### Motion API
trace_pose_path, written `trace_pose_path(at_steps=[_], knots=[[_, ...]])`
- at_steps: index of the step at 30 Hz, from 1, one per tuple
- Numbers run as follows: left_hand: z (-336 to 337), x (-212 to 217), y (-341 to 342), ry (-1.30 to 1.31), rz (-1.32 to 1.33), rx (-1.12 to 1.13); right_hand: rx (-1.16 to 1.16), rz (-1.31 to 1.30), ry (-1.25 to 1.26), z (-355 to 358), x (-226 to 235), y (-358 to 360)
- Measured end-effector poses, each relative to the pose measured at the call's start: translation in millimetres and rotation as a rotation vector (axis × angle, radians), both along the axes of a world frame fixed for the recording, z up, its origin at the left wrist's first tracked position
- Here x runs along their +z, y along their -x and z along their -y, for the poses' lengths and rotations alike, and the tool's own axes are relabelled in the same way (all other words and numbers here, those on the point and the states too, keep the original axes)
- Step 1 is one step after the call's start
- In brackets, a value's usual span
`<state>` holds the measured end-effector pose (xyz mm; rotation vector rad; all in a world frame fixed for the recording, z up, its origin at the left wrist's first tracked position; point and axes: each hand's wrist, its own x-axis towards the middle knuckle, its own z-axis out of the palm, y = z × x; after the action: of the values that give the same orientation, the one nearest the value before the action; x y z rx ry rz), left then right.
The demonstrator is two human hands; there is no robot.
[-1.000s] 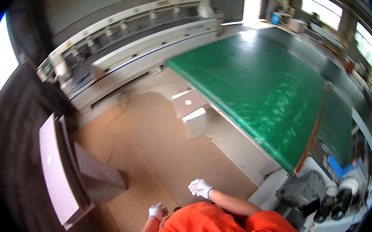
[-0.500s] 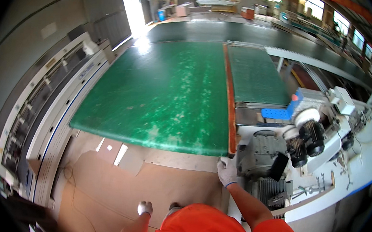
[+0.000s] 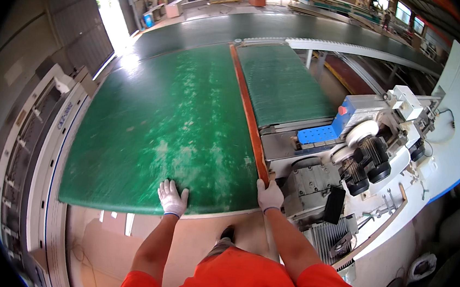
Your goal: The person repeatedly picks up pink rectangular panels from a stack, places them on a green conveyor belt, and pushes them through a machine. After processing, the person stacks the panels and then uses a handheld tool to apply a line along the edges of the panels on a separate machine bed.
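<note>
My left hand (image 3: 171,197), in a white glove, lies palm down near the front edge of a wide green conveyor belt (image 3: 144,119). Its fingers are spread and hold nothing. Scuffed pale marks run lengthwise along the belt beyond it. My right hand (image 3: 270,195), gloved too, is closed at the near end of a long orange-brown strip (image 3: 249,112). That strip runs along the belt's right side, away from me. Part of its near end is hidden by the fingers.
Right of my right hand stand a grey gearbox (image 3: 314,183), black motors (image 3: 372,158) and a blue perforated plate (image 3: 317,134). Wrenches (image 3: 386,206) lie on the machine's white base. A second green belt (image 3: 284,85) is beyond the strip. A long white machine (image 3: 56,155) flanks the left.
My left hand has risen from beside my body onto the belt and spread out. My right hand stays at the strip's near end. The view has shifted right and I stand closer to the belt.
</note>
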<state>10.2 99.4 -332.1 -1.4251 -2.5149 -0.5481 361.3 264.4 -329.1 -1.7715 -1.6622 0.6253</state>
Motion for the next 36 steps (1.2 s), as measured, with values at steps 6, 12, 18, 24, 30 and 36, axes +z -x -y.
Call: trace_pose_path(at_steps=[6,12,18,24,30,36], knots=[[-79,24,27,0.150,0.066,0.054,0.001,-0.004,0.100,5,19,0],[-166,36,69,0.124,0.066,0.034,-0.025,0.009,0.232,0,43,3],[-236,36,112,0.025,0.019,-0.141,-0.047,0.272,0.378,-6,50,17],[-268,29,121,0.011,0.010,-0.265,-0.160,0.241,0.248,-3,58,37],[-283,30,104,-0.063,0.031,-0.401,-0.180,0.261,0.335,1,67,35],[-292,19,103,-0.056,0.009,-0.380,-0.175,0.236,0.328,-2,68,38]])
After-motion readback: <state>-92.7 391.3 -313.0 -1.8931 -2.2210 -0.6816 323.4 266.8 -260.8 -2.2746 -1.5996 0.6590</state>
